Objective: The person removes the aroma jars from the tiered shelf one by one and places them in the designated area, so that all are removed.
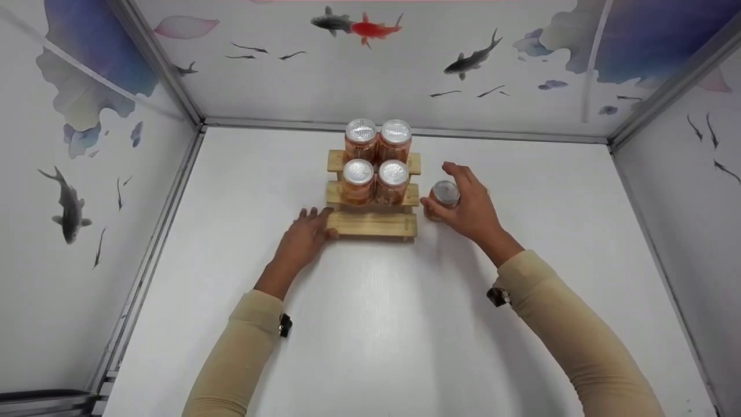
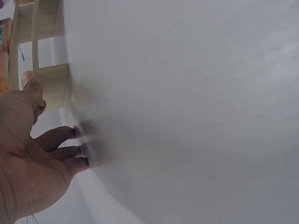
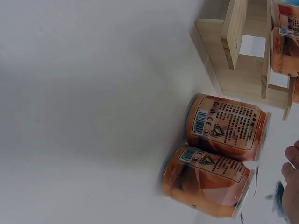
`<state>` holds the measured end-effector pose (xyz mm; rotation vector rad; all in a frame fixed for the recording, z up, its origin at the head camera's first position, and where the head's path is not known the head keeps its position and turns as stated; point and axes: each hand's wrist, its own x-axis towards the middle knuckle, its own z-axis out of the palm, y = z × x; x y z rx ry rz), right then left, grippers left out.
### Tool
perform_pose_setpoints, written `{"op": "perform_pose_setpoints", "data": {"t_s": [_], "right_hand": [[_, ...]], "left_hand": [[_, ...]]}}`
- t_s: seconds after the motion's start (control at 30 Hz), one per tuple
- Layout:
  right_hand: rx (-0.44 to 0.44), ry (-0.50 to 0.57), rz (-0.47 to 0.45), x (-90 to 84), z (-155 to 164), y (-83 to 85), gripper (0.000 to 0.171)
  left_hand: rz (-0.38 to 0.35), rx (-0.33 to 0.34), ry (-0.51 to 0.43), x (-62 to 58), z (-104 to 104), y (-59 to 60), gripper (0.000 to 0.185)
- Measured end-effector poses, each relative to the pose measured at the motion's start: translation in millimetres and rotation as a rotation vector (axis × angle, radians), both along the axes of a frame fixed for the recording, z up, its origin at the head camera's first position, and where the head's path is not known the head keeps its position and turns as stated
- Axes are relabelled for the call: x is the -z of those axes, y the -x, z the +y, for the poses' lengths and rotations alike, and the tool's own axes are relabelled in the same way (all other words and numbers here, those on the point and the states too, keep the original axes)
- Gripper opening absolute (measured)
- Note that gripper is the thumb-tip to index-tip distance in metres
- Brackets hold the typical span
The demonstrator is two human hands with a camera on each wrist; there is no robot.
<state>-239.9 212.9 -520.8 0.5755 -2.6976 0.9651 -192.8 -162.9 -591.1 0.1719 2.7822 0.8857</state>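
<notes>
We see a white counter (image 1: 382,324) boxed in by three white walls (image 1: 347,81) painted with ink-style fish, one of them red (image 1: 373,28), among blue washes (image 1: 654,35) and a pink petal (image 1: 185,26). Grey metal strips (image 1: 153,63) run along the corners and the base of the back wall. The light is soft and even, with faint shadows on the counter.

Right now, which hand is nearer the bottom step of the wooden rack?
Left. The left hand touches the bottom step's left end; the right hand is off the rack's right side, around a can.
</notes>
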Motion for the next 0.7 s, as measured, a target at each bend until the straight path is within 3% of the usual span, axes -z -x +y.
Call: {"op": "perform_pose_setpoints", "data": {"t_s": [0.7], "right_hand": [[-0.1, -0.011, -0.007, -2.7, -46.1, 2.9, 0.086]], "left_hand": [[0.004, -0.001, 0.007, 2.2, -0.4, 1.0, 0.07]]}}
